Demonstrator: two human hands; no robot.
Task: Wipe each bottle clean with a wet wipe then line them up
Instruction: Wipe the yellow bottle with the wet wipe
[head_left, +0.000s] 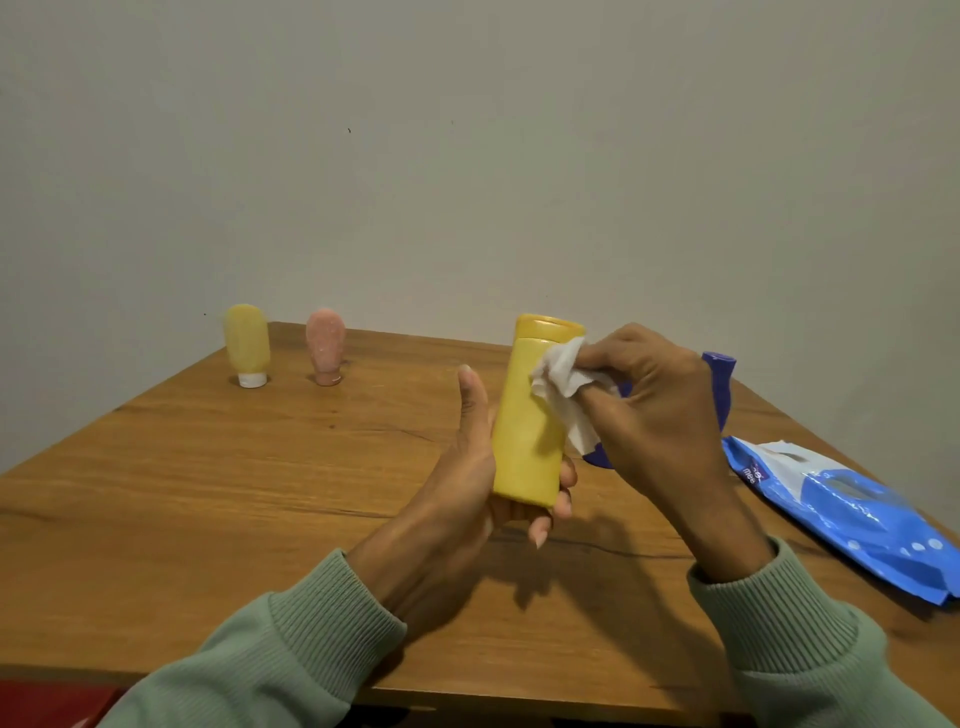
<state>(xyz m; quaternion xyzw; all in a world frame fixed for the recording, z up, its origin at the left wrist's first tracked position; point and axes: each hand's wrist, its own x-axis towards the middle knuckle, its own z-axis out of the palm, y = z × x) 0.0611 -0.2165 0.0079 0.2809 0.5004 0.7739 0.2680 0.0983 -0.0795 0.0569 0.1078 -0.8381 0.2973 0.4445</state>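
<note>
- Wall (467, 130): plain, matt, pale grey, with a few small dark specks.
- Table (208, 493): wood-grain top, warm brown, with dark knot lines; one corner points toward the wall.
- Yellow bottle (524, 426): smooth opaque plastic, tall with a flat oval cap uppermost; held upright above the table's middle.
- Left hand (467, 478): fingers curled round the bottle's lower half, thumb straight up alongside it.
- Right hand (654, 415): fingertips pinching a wet wipe (561, 379), which is white, crumpled and pressed against the bottle's upper side just under the cap.
- Yellow tube (248, 343): translucent, standing on its white cap at the far left.
- Pink tube (325, 345): rounded, standing on its cap just beside the yellow one.
- Blue bottle (719, 379): glossy, mostly hidden behind the right hand.
- Wipes pack (841, 509): soft blue-and-white film, lying flat at the right edge.
- Sleeves (291, 649): ribbed sage-green knit.
</note>
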